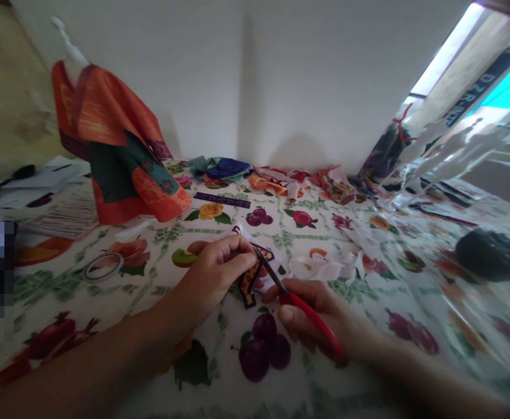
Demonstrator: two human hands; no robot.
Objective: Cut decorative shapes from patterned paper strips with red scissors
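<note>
Between the finger and thumb of my left hand (224,265) is pinched a patterned cut-out piece (250,282), yellow and red with a dark purple border. It looks like fabric or paper; I cannot tell which. A strip of it hangs down towards the tablecloth. My right hand (316,314) grips red-handled scissors (311,317), whose blades point up and left. The blade tips meet the piece right beside my left fingertips. White scraps (324,265) lie just right of my hands.
Fruit-print tablecloth (150,349) covers the table. A figure in orange and green cloth (115,139) stands back left, a tape roll (103,266) before it. Cloth pieces (228,169) line the wall. White figures (438,145) and a dark bundle (485,253) are at right.
</note>
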